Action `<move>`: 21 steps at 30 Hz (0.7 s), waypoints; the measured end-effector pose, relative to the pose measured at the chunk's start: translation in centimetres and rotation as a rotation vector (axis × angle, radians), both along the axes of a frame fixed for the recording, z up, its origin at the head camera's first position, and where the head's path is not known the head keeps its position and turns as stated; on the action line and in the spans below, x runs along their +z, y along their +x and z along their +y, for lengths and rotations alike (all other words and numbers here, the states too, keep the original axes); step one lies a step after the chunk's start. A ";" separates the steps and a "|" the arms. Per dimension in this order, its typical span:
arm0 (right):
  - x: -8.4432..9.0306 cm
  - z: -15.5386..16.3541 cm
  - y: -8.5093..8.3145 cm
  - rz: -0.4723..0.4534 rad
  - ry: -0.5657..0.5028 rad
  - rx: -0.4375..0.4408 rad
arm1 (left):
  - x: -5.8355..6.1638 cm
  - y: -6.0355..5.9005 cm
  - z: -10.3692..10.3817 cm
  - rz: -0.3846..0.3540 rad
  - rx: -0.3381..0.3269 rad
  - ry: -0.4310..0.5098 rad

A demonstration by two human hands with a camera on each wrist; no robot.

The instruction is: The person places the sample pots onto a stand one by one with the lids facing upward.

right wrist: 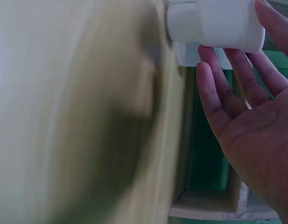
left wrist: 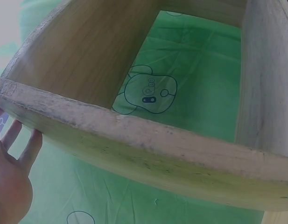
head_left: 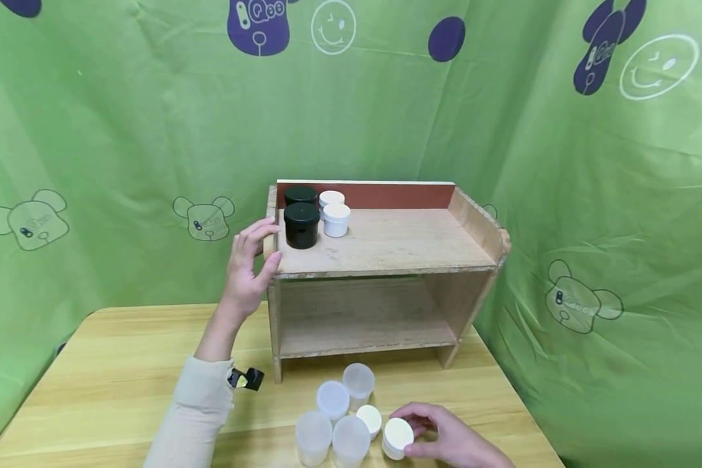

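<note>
My left hand (head_left: 247, 270) grips the left side panel of a wooden shelf (head_left: 380, 253). In the left wrist view, fingertips (left wrist: 35, 136) touch the panel's outer face. Down on the table, my right hand (head_left: 444, 435) holds a small white jar (head_left: 396, 438) between thumb and fingers. Its lid and side also show in the right wrist view (right wrist: 230, 23). Just left of it stands a white-lidded jar (head_left: 369, 419). Close by are several frosted translucent containers (head_left: 314, 437). Two black jars (head_left: 301, 227) and two white jars (head_left: 336, 221) stand at the left of the upper shelf.
The wooden table (head_left: 134, 364) extends around the shelf. A lower shelf board (head_left: 363, 318) lies under the upper one. A raised red-brown back board (head_left: 398, 195) and side panels border the top. Green printed cloth (head_left: 152, 130) hangs behind and to the right.
</note>
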State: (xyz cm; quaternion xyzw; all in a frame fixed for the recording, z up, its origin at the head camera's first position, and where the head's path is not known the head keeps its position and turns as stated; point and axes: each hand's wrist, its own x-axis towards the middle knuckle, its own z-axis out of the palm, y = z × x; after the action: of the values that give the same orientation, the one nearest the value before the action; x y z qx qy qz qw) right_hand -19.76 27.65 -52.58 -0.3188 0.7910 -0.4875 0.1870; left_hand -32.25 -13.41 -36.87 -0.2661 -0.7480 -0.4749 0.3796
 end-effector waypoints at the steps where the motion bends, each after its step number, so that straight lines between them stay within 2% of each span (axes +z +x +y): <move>1: 0.2 0.0 0.0 0.008 0.000 -0.009 | 0.0 0.0 0.0 0.002 0.002 -0.002; 9: 1.3 -0.3 0.3 0.113 -0.024 -0.058 | 0.0 0.0 -0.1 0.003 0.008 -0.009; 15: 2.8 -1.1 0.1 0.238 -0.071 -0.106 | 0.1 -0.1 0.0 0.004 0.008 -0.012; 21: 4.8 -2.3 0.0 0.270 -0.086 -0.157 | 0.1 0.0 -0.1 0.005 0.006 -0.008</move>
State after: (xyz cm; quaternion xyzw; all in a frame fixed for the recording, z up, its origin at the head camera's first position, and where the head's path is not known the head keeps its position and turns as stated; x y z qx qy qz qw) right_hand -19.73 25.35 -47.83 -0.3264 0.8098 -0.4867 0.0265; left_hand -32.28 -13.46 -36.76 -0.2668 -0.7497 -0.4701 0.3818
